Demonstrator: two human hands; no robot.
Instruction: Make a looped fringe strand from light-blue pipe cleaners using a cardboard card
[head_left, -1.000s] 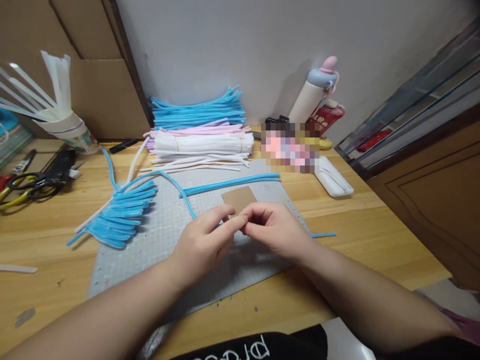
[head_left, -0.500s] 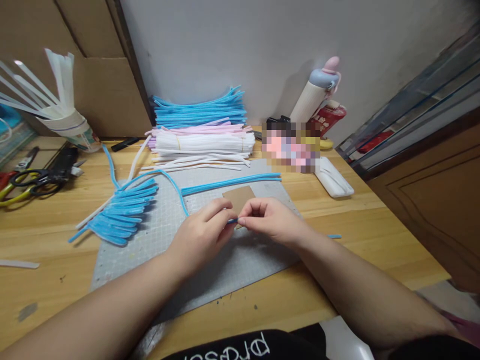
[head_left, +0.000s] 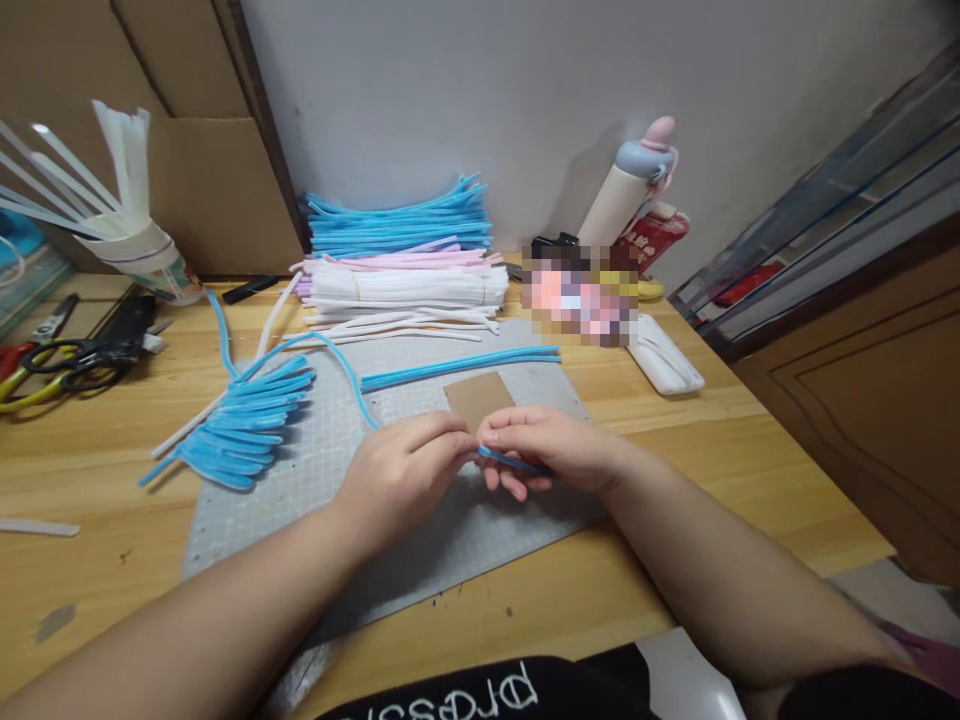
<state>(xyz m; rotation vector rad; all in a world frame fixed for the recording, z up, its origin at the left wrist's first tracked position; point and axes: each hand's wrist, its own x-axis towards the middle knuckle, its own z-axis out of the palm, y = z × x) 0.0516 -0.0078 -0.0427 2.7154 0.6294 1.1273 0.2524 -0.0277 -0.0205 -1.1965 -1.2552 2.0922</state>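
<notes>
Fingertips of my left hand [head_left: 412, 465] and my right hand [head_left: 544, 450] meet above the grey cutting mat. Between them they pinch a blue pipe cleaner [head_left: 510, 460], whose short length runs under my right thumb across the fingers. The left fingers hide the rest of it. Just behind my hands lies a brown cardboard piece [head_left: 480, 398], partly covered by the right hand. Further back on the mat rest several straight blue pipe cleaners [head_left: 461, 369]. To the left sits a fringed bunch of folded blue pipe cleaners [head_left: 247, 425], with a long curved strand reaching toward my left hand.
Bundles of blue [head_left: 397, 225] and white pipe cleaners [head_left: 409, 288] lie against the wall. Scissors [head_left: 90, 365] and a cup of white strips [head_left: 150, 260] stand left. A white case [head_left: 666, 357] and a bottle [head_left: 619, 200] are on the right. The cutting mat [head_left: 420, 570] covers the table's middle.
My right hand has turned palm-up, its lower fingers now spread beneath the pipe cleaner. More of the blue strand shows across that hand. My left fingers have straightened toward the right hand.
</notes>
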